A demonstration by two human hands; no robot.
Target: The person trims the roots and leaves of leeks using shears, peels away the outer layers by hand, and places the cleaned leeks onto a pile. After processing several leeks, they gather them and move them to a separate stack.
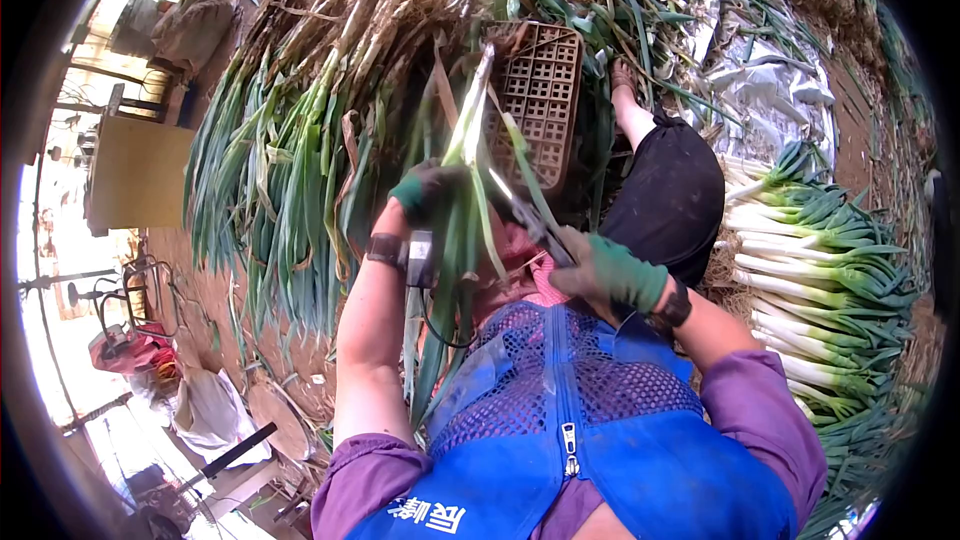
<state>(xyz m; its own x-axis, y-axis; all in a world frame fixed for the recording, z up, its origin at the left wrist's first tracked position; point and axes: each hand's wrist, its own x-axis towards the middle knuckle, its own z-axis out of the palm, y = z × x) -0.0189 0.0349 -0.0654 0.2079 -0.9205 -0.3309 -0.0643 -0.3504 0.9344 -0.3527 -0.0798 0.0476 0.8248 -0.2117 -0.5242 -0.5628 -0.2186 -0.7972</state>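
My left hand (430, 188), in a dark green glove, is closed around a large green onion (466, 130). Its white end points up and away from me; its long leaves (455, 270) hang down toward my lap. My right hand (612, 275), in a green glove, grips a dark-handled knife (543, 228). The pale blade is tilted toward the onion, close to its leaves; whether it touches cannot be made out. A loose leaf (527, 155) slants just beside the knife. Part of the onion is blurred.
A brown plastic crate (540, 80) stands in front of me. Untrimmed green onions (290, 160) with rooty ends are piled on the left. Cleaned ones (810, 290) lie in a row on the right. Leaf scraps and white sheeting (775, 100) cover ground ahead. My bent leg (675, 200) is right of the crate.
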